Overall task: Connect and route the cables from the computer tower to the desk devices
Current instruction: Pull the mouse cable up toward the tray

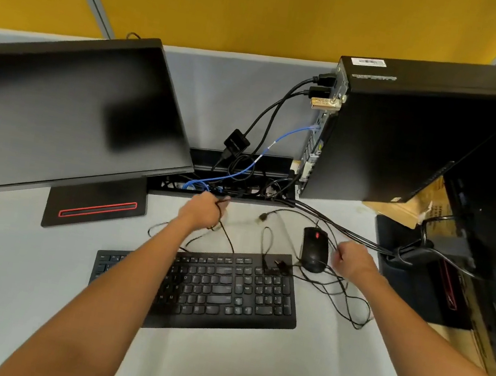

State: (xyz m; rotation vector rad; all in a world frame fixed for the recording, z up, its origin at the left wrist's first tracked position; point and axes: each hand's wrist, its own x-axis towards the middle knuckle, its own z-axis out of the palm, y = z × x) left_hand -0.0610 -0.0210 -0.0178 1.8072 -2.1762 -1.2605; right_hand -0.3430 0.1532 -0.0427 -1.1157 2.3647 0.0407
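Note:
A black computer tower point(413, 133) stands at the back right with black cables and a blue network cable point(236, 172) plugged into its rear. These run down into a black cable tray point(244, 162) behind the desk. My left hand point(203, 211) is closed around a thin black cable beside the tray's front edge. My right hand point(354, 259) grips another thin black cable just right of the black mouse point(314, 253). A black keyboard point(217, 287) lies between my forearms, with loose cable loops point(345, 302) to its right. A loose USB plug point(263, 218) rests on the desk.
A black monitor point(64, 121) with a red-striped base point(95, 210) stands at the left. A second monitor and its stand point(458, 256) crowd the right edge, next to a brown cardboard piece point(400, 210). Yellow partition walls rise behind the desk.

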